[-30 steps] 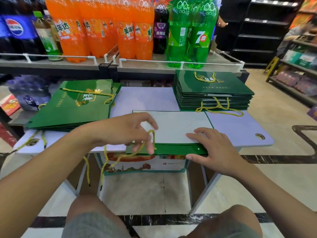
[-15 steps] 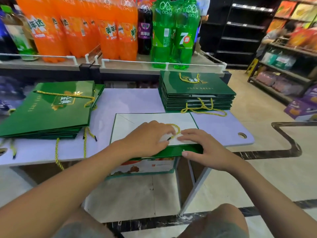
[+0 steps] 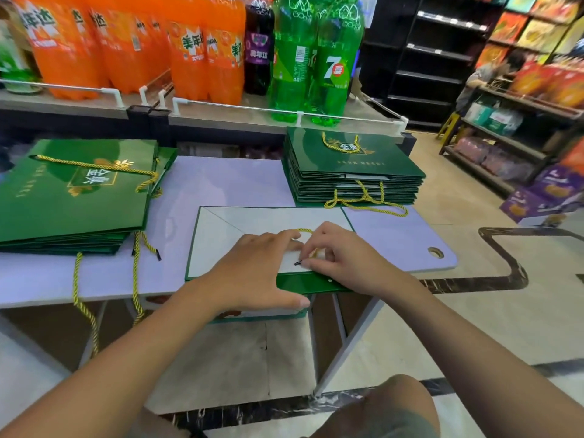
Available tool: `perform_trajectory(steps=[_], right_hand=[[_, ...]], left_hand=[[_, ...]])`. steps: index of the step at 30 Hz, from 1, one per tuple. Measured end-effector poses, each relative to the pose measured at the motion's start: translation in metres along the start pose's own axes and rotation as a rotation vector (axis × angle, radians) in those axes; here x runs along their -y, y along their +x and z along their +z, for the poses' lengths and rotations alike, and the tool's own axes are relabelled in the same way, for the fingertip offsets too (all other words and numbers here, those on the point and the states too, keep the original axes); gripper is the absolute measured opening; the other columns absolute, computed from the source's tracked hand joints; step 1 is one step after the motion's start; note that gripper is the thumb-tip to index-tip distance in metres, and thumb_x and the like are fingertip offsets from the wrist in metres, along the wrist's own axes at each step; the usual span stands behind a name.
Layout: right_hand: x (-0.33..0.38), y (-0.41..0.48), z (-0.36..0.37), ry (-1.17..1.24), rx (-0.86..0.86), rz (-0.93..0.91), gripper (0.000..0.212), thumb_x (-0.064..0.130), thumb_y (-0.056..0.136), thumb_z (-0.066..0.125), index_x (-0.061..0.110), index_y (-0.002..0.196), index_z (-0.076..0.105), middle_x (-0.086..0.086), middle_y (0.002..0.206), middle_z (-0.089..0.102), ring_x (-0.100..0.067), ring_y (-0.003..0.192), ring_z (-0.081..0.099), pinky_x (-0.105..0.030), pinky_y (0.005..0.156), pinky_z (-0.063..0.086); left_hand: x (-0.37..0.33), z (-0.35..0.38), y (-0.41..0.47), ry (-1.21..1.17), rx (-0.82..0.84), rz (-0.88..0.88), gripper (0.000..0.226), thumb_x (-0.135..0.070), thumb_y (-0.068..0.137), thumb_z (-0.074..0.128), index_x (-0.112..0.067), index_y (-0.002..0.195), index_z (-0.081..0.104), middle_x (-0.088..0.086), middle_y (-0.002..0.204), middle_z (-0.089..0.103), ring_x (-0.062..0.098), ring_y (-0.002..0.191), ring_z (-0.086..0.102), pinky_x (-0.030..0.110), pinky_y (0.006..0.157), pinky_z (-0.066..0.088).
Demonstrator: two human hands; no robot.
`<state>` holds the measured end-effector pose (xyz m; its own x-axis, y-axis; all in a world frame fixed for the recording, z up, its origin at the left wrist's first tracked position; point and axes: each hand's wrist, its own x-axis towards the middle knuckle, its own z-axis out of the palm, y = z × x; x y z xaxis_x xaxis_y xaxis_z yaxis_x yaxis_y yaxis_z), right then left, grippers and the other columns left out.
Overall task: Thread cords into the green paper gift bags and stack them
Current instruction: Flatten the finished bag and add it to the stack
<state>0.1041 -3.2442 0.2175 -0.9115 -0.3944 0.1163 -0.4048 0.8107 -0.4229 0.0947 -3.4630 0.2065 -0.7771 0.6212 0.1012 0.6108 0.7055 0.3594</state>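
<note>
Over the flat bag [image 3: 221,235], right hand [image 3: 344,257] pinches the cord [image 3: 304,230]

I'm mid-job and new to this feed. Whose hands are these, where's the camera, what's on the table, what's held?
No machine here: a person works with bare hands. The one picture comes from a camera on their head, looking down. The left hand lies flat on a gift bag resting white side up on the table. The right hand pinches a yellow cord near its black tip. A left stack and a right stack of green corded bags flank it. Soda bottles stand on the shelf behind.
</note>
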Motion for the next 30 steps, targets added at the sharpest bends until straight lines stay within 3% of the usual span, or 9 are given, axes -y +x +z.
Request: perform_trajectory(steps=[5,10,13,17,25,30], right_hand=[[-0.006,-0.015,-0.026,0.149,0.037,0.032,0.004,0.023,0.099,0.068,0.025,0.096,0.069,0.007,0.085,0.07,-0.007,0.062,0.061,-0.019,0.062,0.043],[-0.015,-0.024,-0.053,0.082,0.14,-0.015,0.011,0.022,0.096,0.074,0.028,0.102,0.08,0.014,0.097,0.073,-0.012,0.093,0.069,-0.018,0.076,0.052],[-0.015,-0.028,-0.058,0.04,0.2,-0.043,0.013,0.021,0.096,0.073,0.029,0.103,0.081,0.014,0.1,0.071,-0.012,0.097,0.069,-0.023,0.08,0.055],[-0.012,-0.027,-0.052,-0.071,0.211,-0.097,0.014,0.021,0.095,0.074,0.029,0.104,0.082,0.015,0.098,0.069,-0.008,0.091,0.067,-0.017,0.075,0.05],[-0.002,-0.021,-0.048,-0.132,0.228,-0.112,0.013,0.02,0.096,0.073,0.027,0.104,0.081,0.013,0.1,0.068,-0.006,0.089,0.066,-0.03,0.08,0.056],[0.004,-0.016,-0.047,-0.137,0.247,-0.071,0.012,0.021,0.094,0.074,0.03,0.103,0.072,0.015,0.097,0.069,-0.003,0.089,0.066,-0.025,0.079,0.055]], left_hand=[[0.005,0.003,0.0,-0.024,-0.033,0.014,0.08,-0.077,0.074,0.067,-0.046,0.142,0.038,-0.018,0.144,0.049,0.012,0.128,0.045,0.033,0.105,0.036],[0.013,0.006,0.003,-0.074,-0.06,0.101,0.054,-0.077,0.077,0.066,-0.052,0.125,0.058,-0.03,0.146,0.049,-0.002,0.128,0.044,0.032,0.11,0.032],[0.016,0.008,0.003,-0.13,-0.083,0.1,0.05,-0.074,0.077,0.07,-0.054,0.122,0.062,-0.031,0.148,0.048,-0.006,0.13,0.042,0.028,0.111,0.029],[0.016,0.008,0.002,-0.146,-0.08,0.096,0.047,-0.073,0.078,0.071,-0.055,0.121,0.063,-0.032,0.148,0.048,-0.008,0.13,0.039,0.023,0.105,0.025],[0.017,0.009,0.001,-0.161,-0.07,0.085,0.049,-0.074,0.076,0.071,-0.055,0.121,0.062,-0.033,0.147,0.048,-0.009,0.131,0.039,0.026,0.109,0.025],[0.016,0.008,-0.001,-0.176,-0.063,0.072,0.049,-0.073,0.077,0.071,-0.055,0.122,0.062,-0.033,0.148,0.047,-0.01,0.131,0.037,0.024,0.11,0.024]])
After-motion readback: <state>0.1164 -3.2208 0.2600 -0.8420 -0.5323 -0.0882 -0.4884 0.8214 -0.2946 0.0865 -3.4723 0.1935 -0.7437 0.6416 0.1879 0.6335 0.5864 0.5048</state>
